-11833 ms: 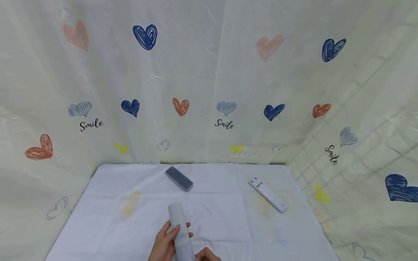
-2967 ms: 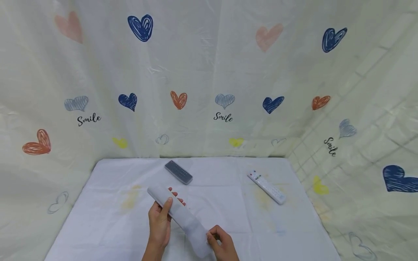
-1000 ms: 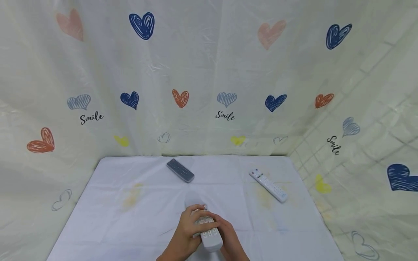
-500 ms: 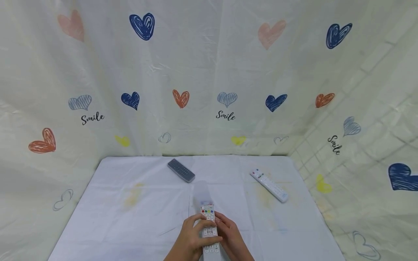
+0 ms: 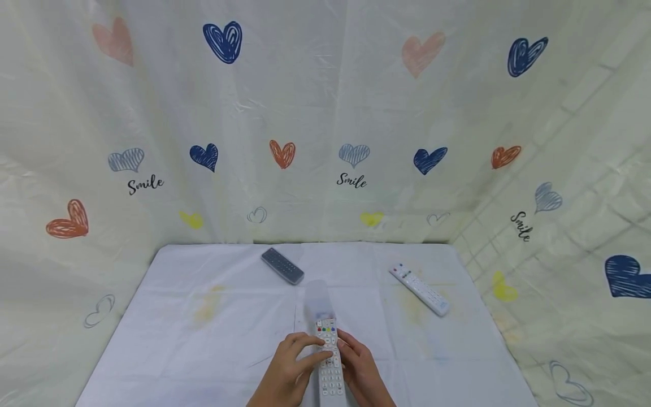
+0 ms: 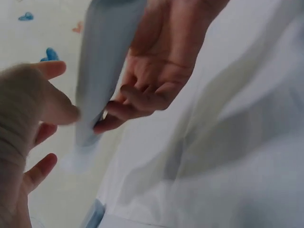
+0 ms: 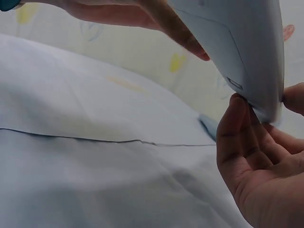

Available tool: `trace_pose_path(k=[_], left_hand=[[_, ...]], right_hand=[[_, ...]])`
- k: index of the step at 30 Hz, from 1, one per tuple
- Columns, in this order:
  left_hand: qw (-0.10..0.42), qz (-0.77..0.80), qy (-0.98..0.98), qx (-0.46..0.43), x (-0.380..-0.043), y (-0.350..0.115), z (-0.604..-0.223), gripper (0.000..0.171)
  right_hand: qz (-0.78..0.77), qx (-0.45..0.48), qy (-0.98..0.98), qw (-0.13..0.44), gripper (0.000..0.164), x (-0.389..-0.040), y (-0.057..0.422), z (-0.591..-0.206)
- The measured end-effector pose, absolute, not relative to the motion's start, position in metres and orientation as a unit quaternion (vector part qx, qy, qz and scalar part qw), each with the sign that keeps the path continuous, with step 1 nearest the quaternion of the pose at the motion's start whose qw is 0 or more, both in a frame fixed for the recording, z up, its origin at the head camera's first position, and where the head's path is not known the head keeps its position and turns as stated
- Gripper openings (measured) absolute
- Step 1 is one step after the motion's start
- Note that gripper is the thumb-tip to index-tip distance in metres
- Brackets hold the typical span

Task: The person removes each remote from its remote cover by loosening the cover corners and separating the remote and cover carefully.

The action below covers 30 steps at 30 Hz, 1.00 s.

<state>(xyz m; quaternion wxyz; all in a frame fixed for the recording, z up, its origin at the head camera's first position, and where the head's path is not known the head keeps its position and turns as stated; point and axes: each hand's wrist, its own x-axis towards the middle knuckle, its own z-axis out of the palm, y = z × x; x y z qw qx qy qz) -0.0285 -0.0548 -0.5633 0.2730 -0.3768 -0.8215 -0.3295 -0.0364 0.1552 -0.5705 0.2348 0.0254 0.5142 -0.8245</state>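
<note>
A white remote control (image 5: pixel 331 376) with a keypad and a row of coloured buttons points away from me at the table's near side. Beyond its far end a translucent plastic sleeve end (image 5: pixel 317 297) sticks out, limp and flattened. My right hand (image 5: pixel 362 370) grips the remote from the right; in the right wrist view its thumb and fingertips (image 7: pixel 237 107) pinch the remote's end. With fingers spread, my left hand (image 5: pixel 290 367) reaches over from the left, two fingertips on the buttons. One finger (image 6: pixel 71 114) meets the remote's side in the left wrist view.
A dark grey remote (image 5: pixel 282 265) lies at the back, left of centre. Another white remote (image 5: pixel 419 289) lies at the right. A white cloth (image 5: pixel 168 328) covers the table, and a curtain (image 5: pixel 315 102) printed with hearts hangs behind and at the sides.
Earlier the remote was face down, held at an angle with the sleeve end towards me. It was turned buttons up, sleeve end away. Since half a second ago, my left fingers have loosened and spread.
</note>
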Motion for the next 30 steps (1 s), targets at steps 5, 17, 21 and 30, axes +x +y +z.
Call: trace_pose_path(k=[5,17,21,30], left_hand=[[0.237,-0.382,-0.862,-0.233,-0.034,-0.059,-0.555,0.050],[-0.058,-0.628,-0.775,0.050,-0.059,-0.051,-0.553,0.047],[-0.075,-0.671,-0.734,0.074,-0.062,-0.049,-0.553,0.054],[-0.044,-0.719,-0.680,0.134,-0.062,-0.046,-0.546,0.042]], right_hand=[[-0.823,0.048,0.518,0.230,0.067,-0.036,0.155,-0.569],[-0.794,0.057,0.562,0.225,0.063,-0.027,0.147,-0.565],[-0.789,0.057,0.569,0.226,0.061,-0.024,0.141,-0.564],[-0.817,0.052,0.523,0.238,0.061,-0.018,0.132,-0.566]])
